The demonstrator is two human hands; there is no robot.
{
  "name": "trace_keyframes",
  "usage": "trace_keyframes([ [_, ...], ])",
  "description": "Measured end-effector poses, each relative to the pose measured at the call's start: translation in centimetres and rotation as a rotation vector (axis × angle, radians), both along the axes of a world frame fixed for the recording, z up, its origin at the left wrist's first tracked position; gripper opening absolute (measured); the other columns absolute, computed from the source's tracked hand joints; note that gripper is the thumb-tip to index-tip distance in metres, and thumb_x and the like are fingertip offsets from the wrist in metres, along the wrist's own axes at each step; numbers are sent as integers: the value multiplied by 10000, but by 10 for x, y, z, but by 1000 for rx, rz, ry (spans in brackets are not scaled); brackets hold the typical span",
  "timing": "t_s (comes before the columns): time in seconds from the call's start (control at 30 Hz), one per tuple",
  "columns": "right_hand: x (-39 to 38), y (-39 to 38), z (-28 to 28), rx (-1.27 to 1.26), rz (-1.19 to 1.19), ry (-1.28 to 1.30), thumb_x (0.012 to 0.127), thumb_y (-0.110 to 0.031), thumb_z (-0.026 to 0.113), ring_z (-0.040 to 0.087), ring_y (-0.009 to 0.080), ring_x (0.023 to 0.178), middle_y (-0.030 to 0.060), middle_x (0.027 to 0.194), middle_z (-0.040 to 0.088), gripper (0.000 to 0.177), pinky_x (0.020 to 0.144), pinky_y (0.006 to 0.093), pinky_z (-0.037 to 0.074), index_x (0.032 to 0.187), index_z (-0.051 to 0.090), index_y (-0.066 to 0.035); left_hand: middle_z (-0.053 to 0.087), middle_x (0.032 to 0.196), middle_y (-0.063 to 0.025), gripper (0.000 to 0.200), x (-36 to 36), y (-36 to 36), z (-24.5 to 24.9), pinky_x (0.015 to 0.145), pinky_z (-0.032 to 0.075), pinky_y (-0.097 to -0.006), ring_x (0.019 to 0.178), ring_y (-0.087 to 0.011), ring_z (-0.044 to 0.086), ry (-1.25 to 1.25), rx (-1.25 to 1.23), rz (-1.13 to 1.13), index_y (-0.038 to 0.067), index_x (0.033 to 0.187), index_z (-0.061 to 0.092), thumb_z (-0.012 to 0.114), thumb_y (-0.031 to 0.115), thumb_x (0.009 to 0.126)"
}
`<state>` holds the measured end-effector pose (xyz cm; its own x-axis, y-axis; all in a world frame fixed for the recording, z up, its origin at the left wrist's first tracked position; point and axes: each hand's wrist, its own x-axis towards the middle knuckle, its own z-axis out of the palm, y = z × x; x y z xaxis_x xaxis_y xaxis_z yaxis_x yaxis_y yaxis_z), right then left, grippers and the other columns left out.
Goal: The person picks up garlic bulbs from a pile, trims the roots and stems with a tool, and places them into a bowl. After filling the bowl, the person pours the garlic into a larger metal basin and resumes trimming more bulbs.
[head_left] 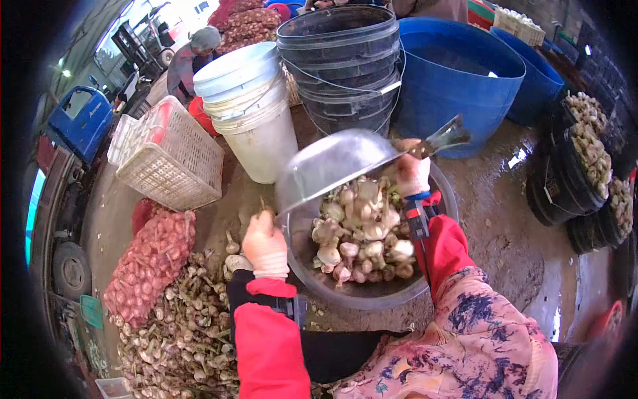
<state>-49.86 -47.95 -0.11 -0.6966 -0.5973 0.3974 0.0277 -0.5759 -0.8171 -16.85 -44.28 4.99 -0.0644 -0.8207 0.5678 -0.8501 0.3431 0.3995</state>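
I observe the metal bowl point(339, 159) tipped, mouth downward, above the 11 o'clock side of a basin point(372, 301) holding garlic bulbs point(365, 233); the right hand point(412, 166) grips its 3 o'clock rim, a metal tool point(448, 136) projecting from that fist. The left hand point(266, 243), fingers curled, meets the 8 o'clock edge, grip indeterminable. Black buckets point(339, 73) stand at 12, a loose garlic heap point(186, 326) at 8.

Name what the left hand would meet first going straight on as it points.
Probably the stack of pale buckets standing ahead of the left hand. The tilted metal basin has its edge close on the right, so brushing it first is possible; depth is unclear.
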Motion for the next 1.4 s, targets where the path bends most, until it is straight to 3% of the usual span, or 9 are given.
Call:
trace_keyframes([
  [0.1, 2, 1, 46, -97, 374, -284, 699, 67, 564, 616, 194, 710, 84, 803, 612, 215, 637, 326, 511, 900, 603, 2, 621, 862, -99, 258, -1, 14, 62, 722, 486, -335, 789, -263, 600, 97, -200, -76, 76, 962, 634, 617, -48, 736],
  [0.23, 57, 9, 101, -193, 90, 305, 742, 67, 576, 611, 180, 711, 73, 816, 604, 168, 632, 310, 512, 895, 602, 4, 637, 1000, -56, 252, 52, 48, 139, 827, 467, -288, 935, -150, 571, 193, -323, -30, 11, 1038, 637, 632, -27, 789],
  [0.3, 110, 31, 143, -153, 660, -329, 746, 40, 600, 612, 181, 659, 48, 751, 601, 172, 610, 308, 519, 911, 633, 5, 626, 1068, -76, 301, 79, 93, 187, 892, 444, -295, 980, -164, 566, 322, -269, 73, 4, 1109, 602, 629, 2, 809],
  [0.43, 219, 76, 157, 130, 1019, -393, 743, -41, 632, 582, 152, 741, 66, 841, 614, 166, 669, 296, 480, 904, 617, -6, 572, 1202, -120, 480, 153, 183, 215, 965, 401, -323, 1058, -194, 541, 355, -372, 293, -16, 1295, 454, 620, 58, 851],
  [0.77, 408, 211, -141, 839, 1395, -43, 646, -24, 649, 616, 239, 925, 139, 993, 666, 551, 824, 325, 475, 1189, 565, 23, 598, 1160, -231, 603, 310, 396, -74, 936, 439, -381, 1086, -340, 579, 244, 293, 1051, 3, 1281, 470, 618, 107, 706],
  [1.1, 417, 260, -172, 1372, 1624, 985, 605, -220, 765, 626, 270, 956, 178, 1038, 656, 654, 821, 360, 497, 1192, 565, -11, 544, 1227, -236, 793, 270, 431, -150, 975, 422, -447, 1139, -395, 532, 299, 1354, 1587, 64, 1355, 389, 744, 255, 672],
  [1.17, 415, 284, -201, 1365, 1749, 595, 630, -190, 752, 620, 260, 922, 165, 1004, 655, 585, 796, 362, 493, 1156, 574, -4, 505, 1282, -213, 741, 275, 410, -152, 1010, 390, -444, 1185, -385, 488, -221, 846, 1410, 73, 1338, 422, 740, 244, 691],
  [1.33, 420, 332, -185, 1359, 1690, 754, 694, -63, 715, 596, 221, 917, 89, 1023, 648, 534, 831, 359, 477, 1200, 555, -10, 602, 1134, -218, 543, 309, 287, -164, 928, 433, -453, 1081, -389, 550, 221, 839, 1074, 30, 1189, 559, 657, 368, 775],
  [1.4, 422, 330, -199, 1363, 1381, 150, 671, -160, 735, 601, 189, 925, 97, 1050, 648, 629, 843, 297, 470, 1252, 536, -26, 641, 1035, -224, 575, 318, 243, -185, 862, 469, -460, 998, -394, 595, 261, 990, 1005, 21, 1150, 575, 642, 447, 770],
])
